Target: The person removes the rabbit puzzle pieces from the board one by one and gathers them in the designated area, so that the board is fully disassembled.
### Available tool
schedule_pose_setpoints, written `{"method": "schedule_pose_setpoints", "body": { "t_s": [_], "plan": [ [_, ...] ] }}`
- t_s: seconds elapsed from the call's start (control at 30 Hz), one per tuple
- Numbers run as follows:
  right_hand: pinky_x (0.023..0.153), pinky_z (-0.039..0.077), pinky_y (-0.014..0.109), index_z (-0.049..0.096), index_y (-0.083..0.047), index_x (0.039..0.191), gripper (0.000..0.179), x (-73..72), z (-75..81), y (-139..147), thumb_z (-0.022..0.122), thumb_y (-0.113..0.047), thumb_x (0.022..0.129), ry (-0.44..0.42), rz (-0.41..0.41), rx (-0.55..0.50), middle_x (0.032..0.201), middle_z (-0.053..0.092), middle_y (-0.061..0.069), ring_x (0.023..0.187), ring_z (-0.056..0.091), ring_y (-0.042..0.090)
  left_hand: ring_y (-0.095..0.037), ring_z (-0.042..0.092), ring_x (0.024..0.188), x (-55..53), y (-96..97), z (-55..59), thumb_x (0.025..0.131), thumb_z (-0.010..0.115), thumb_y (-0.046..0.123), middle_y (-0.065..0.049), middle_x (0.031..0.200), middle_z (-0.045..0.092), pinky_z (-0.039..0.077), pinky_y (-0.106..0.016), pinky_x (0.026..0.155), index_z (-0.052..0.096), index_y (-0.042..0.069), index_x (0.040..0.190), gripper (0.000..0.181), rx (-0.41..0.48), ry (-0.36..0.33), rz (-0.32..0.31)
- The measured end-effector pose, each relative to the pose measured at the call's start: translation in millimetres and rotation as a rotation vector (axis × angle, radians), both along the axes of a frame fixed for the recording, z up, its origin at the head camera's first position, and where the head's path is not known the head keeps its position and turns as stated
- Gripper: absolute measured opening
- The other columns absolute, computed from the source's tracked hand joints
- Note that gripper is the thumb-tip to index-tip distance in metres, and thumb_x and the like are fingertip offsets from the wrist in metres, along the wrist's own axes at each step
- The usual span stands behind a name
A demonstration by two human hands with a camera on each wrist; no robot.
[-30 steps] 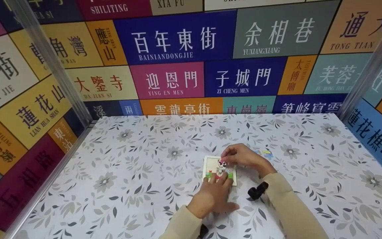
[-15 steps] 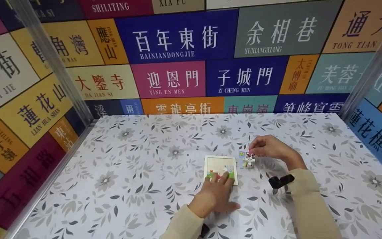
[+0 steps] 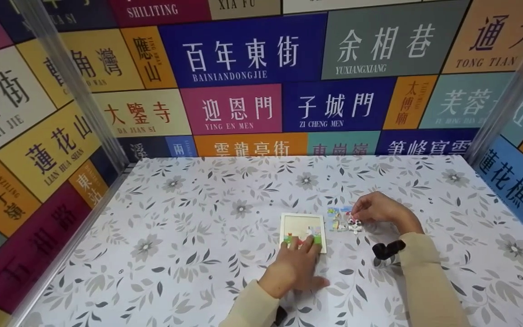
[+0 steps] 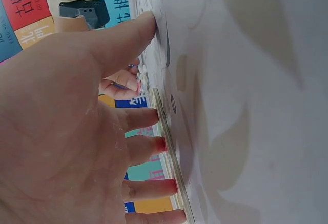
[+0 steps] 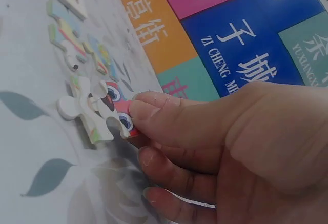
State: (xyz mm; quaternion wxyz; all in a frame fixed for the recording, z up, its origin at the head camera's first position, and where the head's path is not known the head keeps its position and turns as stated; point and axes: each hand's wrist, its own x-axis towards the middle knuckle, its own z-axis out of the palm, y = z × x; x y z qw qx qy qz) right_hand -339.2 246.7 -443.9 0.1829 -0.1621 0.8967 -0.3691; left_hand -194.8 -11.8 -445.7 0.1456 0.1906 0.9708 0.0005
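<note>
My left hand (image 3: 295, 268) lies with fairly straight fingers on the lower part of a cream-framed jigsaw board (image 3: 283, 225). In the left wrist view its fingertips (image 4: 163, 144) press at the board's edge. Bits of coloured picture show in the lower part of the board, partly hidden under the fingers. To the right of it, my right hand (image 3: 382, 210) pinches a jigsaw piece (image 5: 125, 108) with cartoon eyes and red on it, between thumb and finger. A white knobbed jigsaw piece (image 5: 91, 119) shows right against it, low over the table.
Several loose jigsaw pieces (image 3: 334, 212) lie between the board and my right hand; a blue and yellow jigsaw piece (image 5: 65, 32) is among them. A floral cloth (image 3: 198, 263) covers the table. Colourful sign panels (image 3: 243, 50) wall the back and sides.
My right hand has carried the piece from above the board rightward to the far side of the loose pieces. The left hand stays on the board.
</note>
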Motion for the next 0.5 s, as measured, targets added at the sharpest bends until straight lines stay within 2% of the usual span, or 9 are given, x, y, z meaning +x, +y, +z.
{"method": "schedule_pose_setpoints", "body": {
  "t_s": [0.5],
  "plan": [
    [0.066,0.047,0.025,0.073,0.002,0.099,0.017,0.3,1.7,-5.4,0.073,-0.012,0.09,0.022,-0.064,0.054,0.082,0.07,-0.002,0.072,0.054,0.01,-0.029,0.027,0.152,-0.2,-0.3,-1.1,0.087,0.059,0.069,0.005,0.166,0.027,0.029,-0.047,0.123,0.03,0.028,0.157,0.086,0.004,-0.011,0.003]
  ]
}}
